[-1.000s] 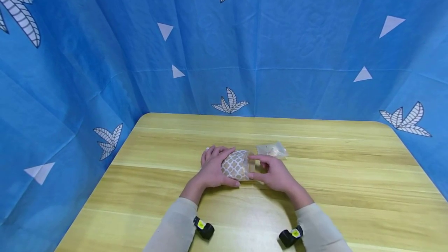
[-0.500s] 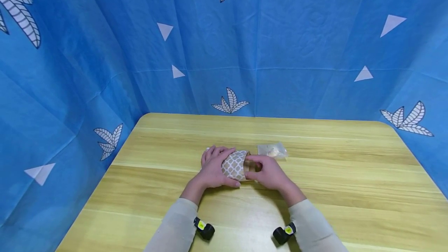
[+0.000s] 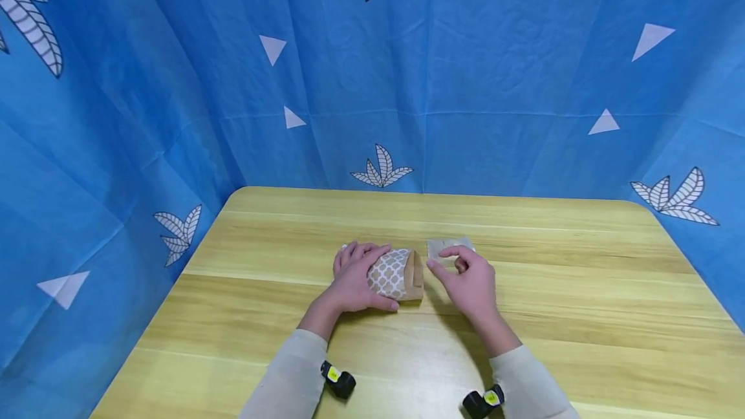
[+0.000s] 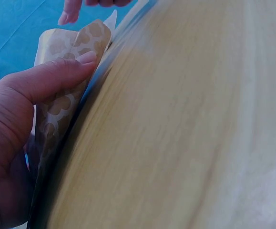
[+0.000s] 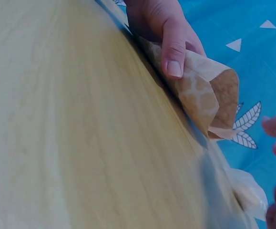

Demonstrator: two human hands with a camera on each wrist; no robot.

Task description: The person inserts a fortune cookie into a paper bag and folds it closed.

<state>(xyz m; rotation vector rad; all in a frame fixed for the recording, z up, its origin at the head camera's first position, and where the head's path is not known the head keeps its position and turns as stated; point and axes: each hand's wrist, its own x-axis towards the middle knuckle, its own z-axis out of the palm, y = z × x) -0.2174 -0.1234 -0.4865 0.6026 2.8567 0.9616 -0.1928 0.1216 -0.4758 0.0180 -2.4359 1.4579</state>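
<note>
A brown paper bag [image 3: 388,275] with a white lattice print lies on its side, its mouth gaping toward the right. My left hand [image 3: 357,283] grips it from above, thumb along the near side and fingers over the far side. In the left wrist view the thumb [image 4: 66,74] presses the printed paper. Just right of the mouth, my right hand [image 3: 471,280] hovers with nothing in it, forefinger and thumb apart and the other fingers loosely curled. It partly covers a small clear plastic bag [image 3: 433,247], whose pale contents are hidden in the head view.
Everything lies on a light wood-grain table [image 3: 559,302]. Behind it and at the sides hangs a blue curtain [image 3: 495,83] with white leaves and triangles. A black wrist camera [image 3: 340,383] is strapped to each sleeve.
My right hand has slid its fingers into the paper bag's mouth, then drawn out to the right beside the plastic bag. The mouth now stands wider. My left hand has kept its place.
</note>
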